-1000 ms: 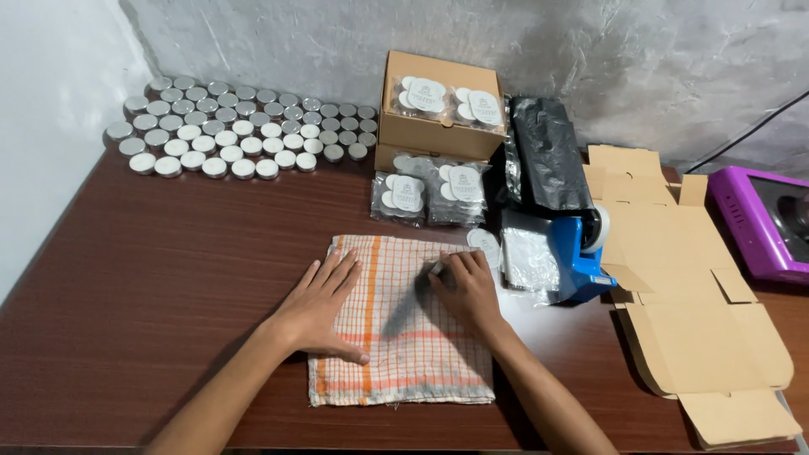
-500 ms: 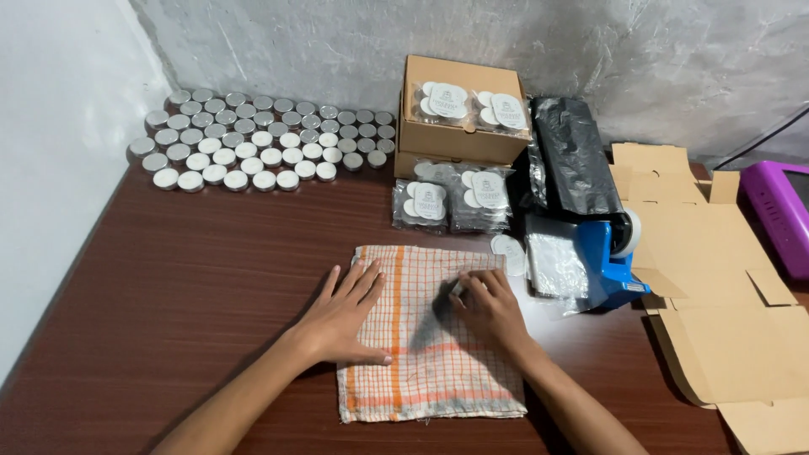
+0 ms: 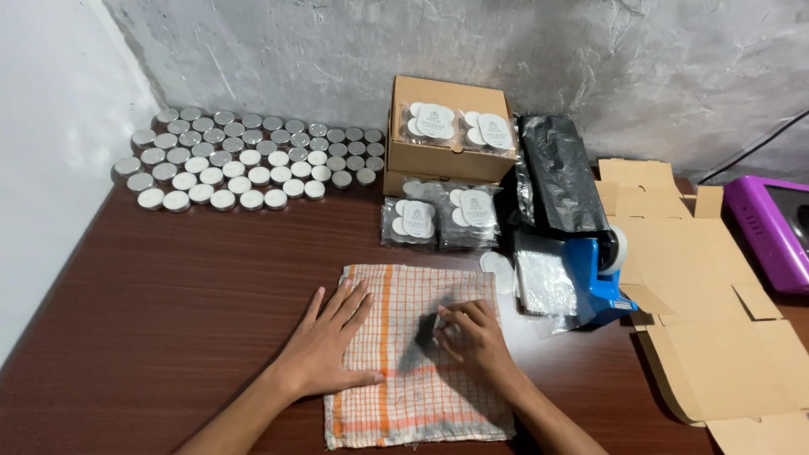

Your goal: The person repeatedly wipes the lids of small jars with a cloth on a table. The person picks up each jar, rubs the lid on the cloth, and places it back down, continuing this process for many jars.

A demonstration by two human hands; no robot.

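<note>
The left hand point(image 3: 324, 350) lies flat, fingers spread wide, on the left half of a checked orange-and-white cloth point(image 3: 417, 354) spread on the dark wooden counter point(image 3: 168, 295), apparently pinning the cloth so it does not slide. The right hand point(image 3: 472, 337) rests on the cloth's right half, its fingers curled narrowly around a small dark object point(image 3: 427, 327) pressed against the fabric; what that object is cannot be told. Both hands hold nothing else.

Behind the cloth, packs of small round tins in clear wrap point(image 3: 438, 215) lie in front of a closed brown cardboard box point(image 3: 447, 152) that carries two more packs on its lid. To the left, rows of loose silver tins point(image 3: 240, 160) stand grouped against the wall. To the right sit a black plastic bag point(image 3: 560, 173), a blue tape dispenser point(image 3: 598, 278), flattened cardboard point(image 3: 716, 320) and a purple device point(image 3: 771, 227) at the edge
</note>
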